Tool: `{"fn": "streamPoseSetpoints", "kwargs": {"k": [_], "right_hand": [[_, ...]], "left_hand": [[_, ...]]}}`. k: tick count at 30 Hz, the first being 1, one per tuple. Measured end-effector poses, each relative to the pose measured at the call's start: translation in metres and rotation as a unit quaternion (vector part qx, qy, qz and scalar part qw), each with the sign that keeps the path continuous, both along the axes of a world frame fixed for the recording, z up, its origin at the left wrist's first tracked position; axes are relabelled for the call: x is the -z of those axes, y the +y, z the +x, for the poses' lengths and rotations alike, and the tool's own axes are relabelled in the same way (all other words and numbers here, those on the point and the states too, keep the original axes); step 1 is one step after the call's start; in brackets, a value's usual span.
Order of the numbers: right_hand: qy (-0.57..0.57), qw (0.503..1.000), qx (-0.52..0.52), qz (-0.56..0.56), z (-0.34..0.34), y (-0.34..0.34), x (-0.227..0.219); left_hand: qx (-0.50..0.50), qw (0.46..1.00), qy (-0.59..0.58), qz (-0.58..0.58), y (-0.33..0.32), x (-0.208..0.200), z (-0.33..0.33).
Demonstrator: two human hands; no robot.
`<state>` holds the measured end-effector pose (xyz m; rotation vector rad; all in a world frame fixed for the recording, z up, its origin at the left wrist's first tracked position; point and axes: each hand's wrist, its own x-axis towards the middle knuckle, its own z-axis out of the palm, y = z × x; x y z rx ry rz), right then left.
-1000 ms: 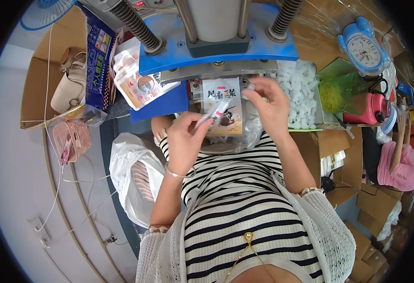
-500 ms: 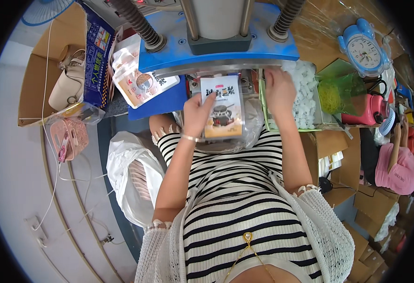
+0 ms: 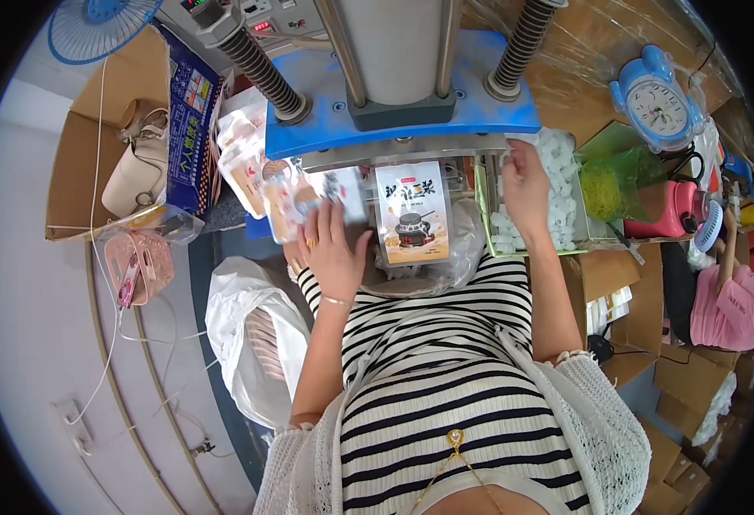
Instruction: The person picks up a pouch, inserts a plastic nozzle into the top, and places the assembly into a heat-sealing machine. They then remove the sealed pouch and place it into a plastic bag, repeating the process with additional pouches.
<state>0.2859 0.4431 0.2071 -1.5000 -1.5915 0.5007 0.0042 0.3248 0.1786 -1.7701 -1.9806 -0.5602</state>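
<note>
A white flat pouch [image 3: 413,225] with a printed pot picture stands at the front of the blue press [image 3: 394,136], its top edge just below the metal plate. My left hand [image 3: 332,253] lies left of it with fingers spread, touching another printed pouch [image 3: 313,206] that is smeared by motion. More pouches [image 3: 241,176] lie in a pile beyond that one. My right hand [image 3: 525,184] is at the press plate's right end, over the left edge of a tray [image 3: 489,232] of small white plastic pieces [image 3: 557,172]. Its fingers are curled together; what they hold is too small to make out.
Beside the tray stand a green box [image 3: 622,129], a pink appliance [image 3: 665,202] and a blue clock [image 3: 656,103]. A carton [image 3: 76,180] with a cream handbag is at left. A clear bag [image 3: 463,245] lies below the press, a white bag [image 3: 231,343] left of my lap. A person [image 3: 725,300] sits far right.
My left hand has let go of the central pouch and moved left onto another pouch. My right hand stays by the tray and press plate, its fingers more curled. The whole view has shifted slightly.
</note>
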Motion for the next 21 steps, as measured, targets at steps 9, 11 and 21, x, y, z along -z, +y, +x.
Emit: {"fn": "streamPoseSetpoints", "kwargs": {"k": [9,11,21], "right_hand": [[0.339,0.917,-0.157,-0.137,-0.040,-0.051,-0.003],[0.285,0.928,-0.225,-0.089,-0.050,-0.042,-0.012],[0.303,0.923,-0.191,-0.140,-0.058,-0.039,0.030]], "left_hand": [[0.109,0.921,-0.365,-0.084,-0.007,-0.056,0.021],[0.139,0.887,-0.429,-0.102,-0.005,-0.049,0.036],[0.123,0.689,-0.689,-0.190,0.015,0.008,0.072]]}}
